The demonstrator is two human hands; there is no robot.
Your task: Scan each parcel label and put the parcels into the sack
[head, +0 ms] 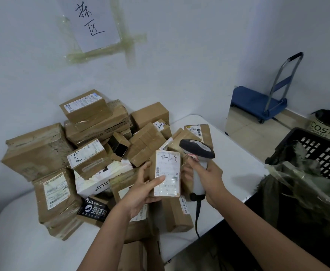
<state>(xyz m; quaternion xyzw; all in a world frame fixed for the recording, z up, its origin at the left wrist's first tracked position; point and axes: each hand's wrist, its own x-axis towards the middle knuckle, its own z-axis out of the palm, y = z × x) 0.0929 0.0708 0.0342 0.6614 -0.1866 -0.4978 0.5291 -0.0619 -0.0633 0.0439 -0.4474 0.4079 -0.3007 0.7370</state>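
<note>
My left hand (140, 189) grips a small cardboard parcel (168, 171) from below and the left, thumb across its white label, which faces up. My right hand (209, 180) grips the handle of a grey and black barcode scanner (197, 150). The scanner's head hangs just right of and above the parcel, tilted down toward the label. Its black cable drops off the table edge. A dark green sack (297, 194) with an open, crumpled mouth stands to the right of the table.
Several brown cardboard parcels (93, 153) are heaped on the white table (23, 241) against the wall. A black plastic crate (324, 153) stands behind the sack. A blue folding hand cart (258, 104) stands on the tiled floor at the far right.
</note>
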